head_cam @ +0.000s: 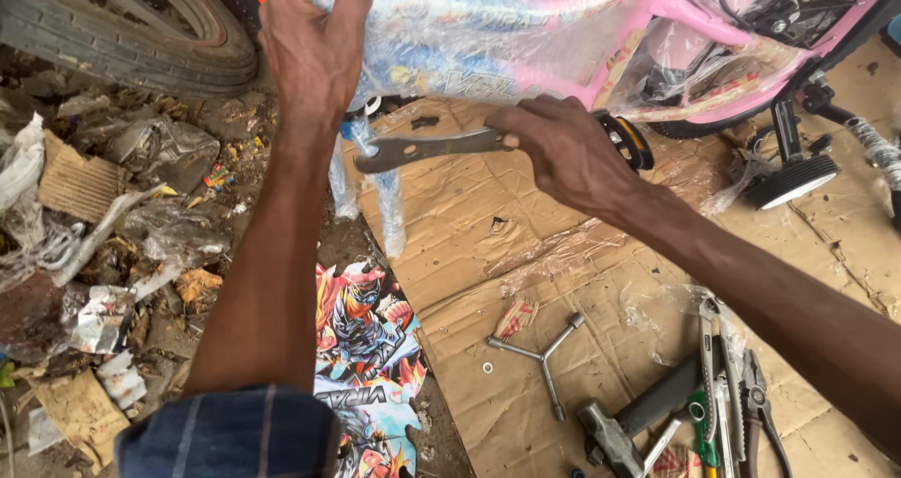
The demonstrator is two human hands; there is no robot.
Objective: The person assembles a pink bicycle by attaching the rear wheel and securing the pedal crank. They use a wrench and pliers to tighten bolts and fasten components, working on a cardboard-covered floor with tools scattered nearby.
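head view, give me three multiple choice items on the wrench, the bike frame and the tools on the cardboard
1. Where is the three-armed wrench?
A. on the cardboard
B. in the left hand
C. hung on the tyre

2. What colour is the wrapped bike frame?
A. green and black
B. pink and blue
C. plain white

3. What does the right hand do?
A. lies open on the floor
B. holds the hammer
C. holds a flat wrench

Answers:
1 A, it lies flat near the hammer.
2 B, pink tubes, blue front part.
3 C, fingers closed round its handle, while the left hand grips the frame.
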